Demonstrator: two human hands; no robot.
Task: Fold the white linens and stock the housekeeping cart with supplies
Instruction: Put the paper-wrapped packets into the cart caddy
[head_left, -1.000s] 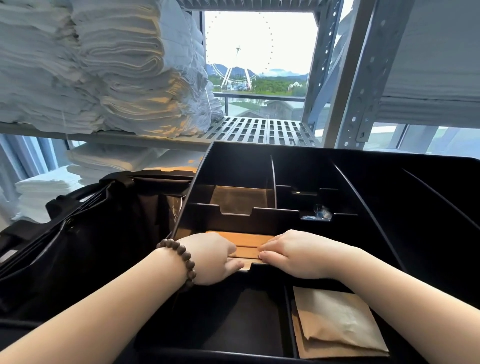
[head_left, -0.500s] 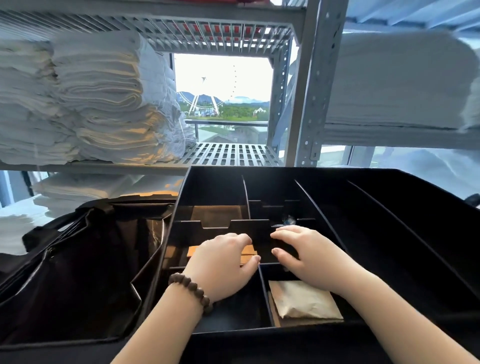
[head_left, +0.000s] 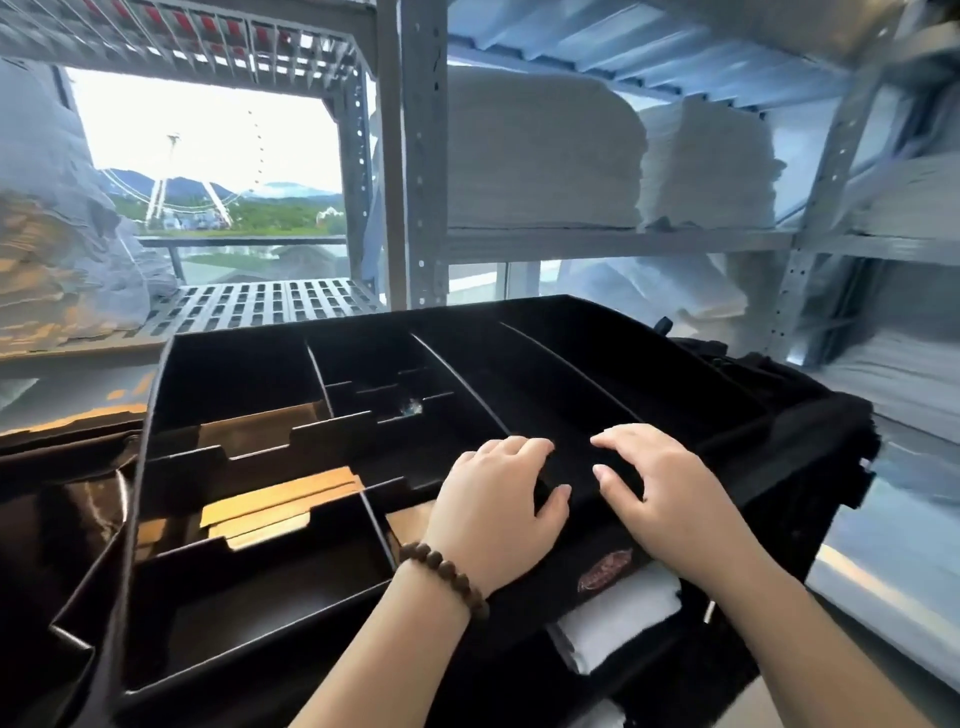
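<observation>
- Housekeeping cart (head_left: 810, 457): it was placed close in front of the person, and its black top tray (head_left: 234, 374) was divided by thin walls into small compartments on the left and long narrow channels on the right.
- Flat tan packets (head_left: 280, 504) were stacked in a left-hand compartment of the tray. A piece of brown paper (head_left: 408, 519) was lodged in the compartment just to their right and was partly covered by the left hand.
- A small clear wrapped item (head_left: 413, 408) was seen in one of the small middle compartments; what it was could not be told.
- The left hand (head_left: 498, 514), with a bead bracelet (head_left: 444, 571) worn on the wrist, was held palm down over the near end of a long channel. Its fingers (head_left: 519, 449) were loosely bent and slightly apart, with nothing gripped.
- The right hand (head_left: 660, 493) was placed just beside it, palm down, with its fingers spread apart and gently curved around nothing. Whether either hand was pressed on the tray could not be told.
- A folded white linen (head_left: 618, 618) was tucked on the cart's shelf under the tray, near a reddish emblem (head_left: 605, 569) on the front edge.
- Stacks of white linens (head_left: 540, 156) were stored on the grey metal shelving (head_left: 415, 156) behind the cart. Another pile (head_left: 52, 234), blurred, was set on a slatted shelf at the left.
- A dark bag (head_left: 62, 519) was hung at the cart's left side.
- A window (head_left: 208, 145) was framed between the shelving uprights, and a large wheel and green hills were seen through it.
</observation>
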